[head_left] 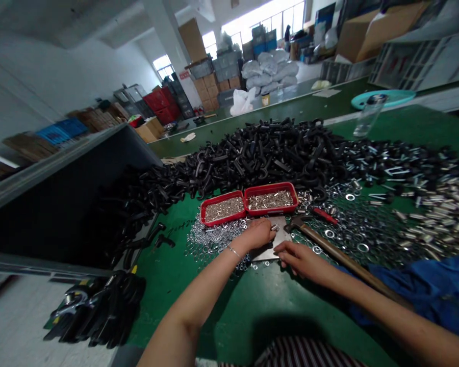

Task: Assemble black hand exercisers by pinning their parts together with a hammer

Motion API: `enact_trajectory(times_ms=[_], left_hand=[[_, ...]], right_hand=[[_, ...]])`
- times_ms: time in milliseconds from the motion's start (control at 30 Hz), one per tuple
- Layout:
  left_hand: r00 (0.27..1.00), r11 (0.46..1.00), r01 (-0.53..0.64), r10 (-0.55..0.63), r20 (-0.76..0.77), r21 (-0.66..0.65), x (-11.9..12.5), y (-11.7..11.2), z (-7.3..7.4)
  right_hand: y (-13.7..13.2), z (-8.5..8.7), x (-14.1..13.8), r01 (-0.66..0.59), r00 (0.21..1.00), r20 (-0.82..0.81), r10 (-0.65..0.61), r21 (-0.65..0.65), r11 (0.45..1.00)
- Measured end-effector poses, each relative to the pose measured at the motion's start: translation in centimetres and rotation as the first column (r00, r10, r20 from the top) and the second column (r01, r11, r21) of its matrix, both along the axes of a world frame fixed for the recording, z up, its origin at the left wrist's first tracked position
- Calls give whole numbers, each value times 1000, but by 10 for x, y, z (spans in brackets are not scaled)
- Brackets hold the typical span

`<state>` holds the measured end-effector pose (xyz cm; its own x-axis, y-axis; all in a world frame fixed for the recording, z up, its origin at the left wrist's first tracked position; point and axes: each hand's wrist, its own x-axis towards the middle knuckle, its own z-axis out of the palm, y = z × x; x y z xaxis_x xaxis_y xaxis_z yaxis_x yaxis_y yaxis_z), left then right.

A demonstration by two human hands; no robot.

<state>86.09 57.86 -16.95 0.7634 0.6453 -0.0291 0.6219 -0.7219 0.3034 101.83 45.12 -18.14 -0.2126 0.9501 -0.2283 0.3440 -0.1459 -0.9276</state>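
Note:
My left hand (259,234) is over a flat metal plate (282,235), its fingers closed round a small silvery metal sleeve (275,228) that pokes out at the fingertips. To the right, my right hand (299,258) has its fingers curled together at the plate's edge; whatever they might hold is hidden. Two red trays (222,220) (271,210) full of tiny metal pins sit just beyond the plate. A hammer (329,248) with a wooden handle lies beside my right hand, its head by the plate. Loose metal rings (210,242) are scattered left of the plate.
A long heap of black plastic parts (260,153) spans the green table (229,306). Metal sleeves (447,214) pile at the right, near a blue cloth (424,290). A red-handled tool (325,216) lies behind the hammer. A clear cup (368,117) and a large grey bin (61,204) stand farther out.

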Motion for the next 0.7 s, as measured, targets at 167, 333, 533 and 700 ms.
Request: enact_trajectory(times_ms=[167, 333, 533, 700], left_hand=[[1000, 993, 12, -10, -23, 122, 24, 16, 20], [972, 969, -181, 202, -120, 166, 46, 77, 32], [938, 966, -224, 250, -238, 132, 49, 114, 9], [944, 936, -280, 309, -118, 214, 40, 103, 3]], right_hand=[[-17, -4, 28, 41, 998, -50, -45, -74, 996], [-15, 0, 29, 44, 997, -54, -47, -57, 997], [-17, 6, 53, 19, 893, 412, -179, 364, 931], [-27, -2, 84, -91, 616, 741, -269, 406, 909]])
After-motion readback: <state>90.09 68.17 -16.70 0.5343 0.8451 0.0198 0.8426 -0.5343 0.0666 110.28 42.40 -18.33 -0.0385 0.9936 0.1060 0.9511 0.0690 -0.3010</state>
